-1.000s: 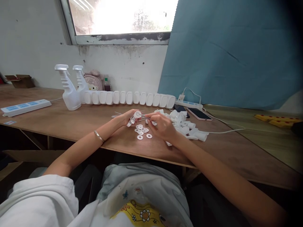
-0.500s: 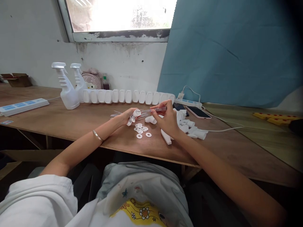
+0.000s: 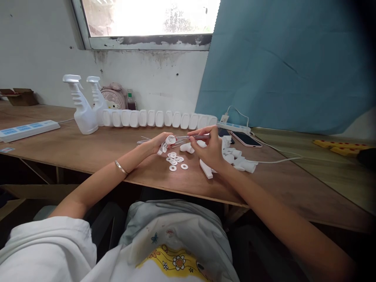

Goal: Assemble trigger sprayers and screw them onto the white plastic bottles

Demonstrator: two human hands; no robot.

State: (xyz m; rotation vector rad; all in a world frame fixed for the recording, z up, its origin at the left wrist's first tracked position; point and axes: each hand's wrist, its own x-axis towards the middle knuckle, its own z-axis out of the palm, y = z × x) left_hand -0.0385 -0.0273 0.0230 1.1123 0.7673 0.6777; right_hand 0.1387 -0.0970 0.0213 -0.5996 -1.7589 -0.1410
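Note:
Closed round a white plastic spray trigger head (image 3: 169, 140), my left hand (image 3: 159, 143) holds it with its round opening turned to the right. My right hand (image 3: 210, 147) pinches a slim screwdriver (image 3: 202, 136), its thin shaft pointing left toward that opening. Whether the tip touches the trigger head is too small to tell. Below the hands lie several flat white ring washers (image 3: 175, 159). Thin pale tubes (image 3: 143, 141) are spread behind my left hand. A short white part (image 3: 187, 148) lies between the hands, and a pile of white trigger parts (image 3: 235, 154) is beside my right hand.
Behind the hands runs a row of white bottles (image 3: 151, 118); two spray bottles (image 3: 85, 117) stand at its left end. A phone (image 3: 246, 139) and a white cable (image 3: 277, 161) lie to the right. A power strip (image 3: 29, 131) is at the left.
My right hand has shifted slightly to the right with the screwdriver. My left hand keeps hold of the trigger head in nearly the same place.

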